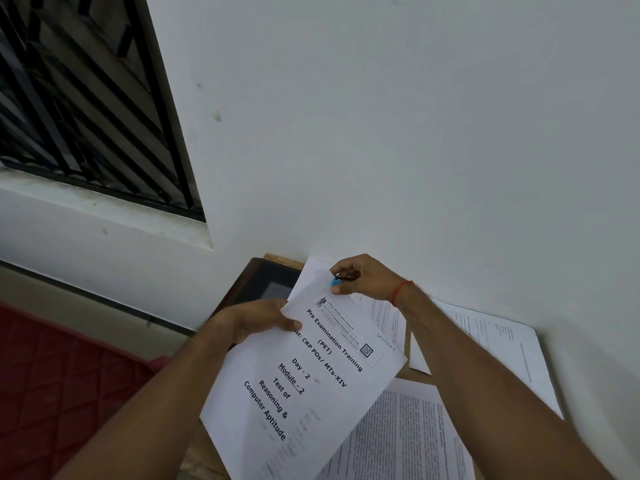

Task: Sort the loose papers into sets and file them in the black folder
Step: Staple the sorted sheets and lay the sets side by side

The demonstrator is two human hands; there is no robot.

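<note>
A set of white papers [304, 386] with a printed cover page reading "Pre Examination Training" is held up over the table. My left hand [256, 320] grips its left edge, thumb on top. At the sheet's top corner my right hand [360, 277] pinches a small blue binder clip [336, 282] with black handles. The black folder [266, 285] lies on the table at the far left, partly hidden behind the held papers.
More printed sheets lie on the wooden table: one stack at the front [405, 441], another at the right [498, 344], one under my right hand [384, 313]. A white wall stands right behind the table. A barred window [86, 98] and a red quilted surface [52, 382] are at the left.
</note>
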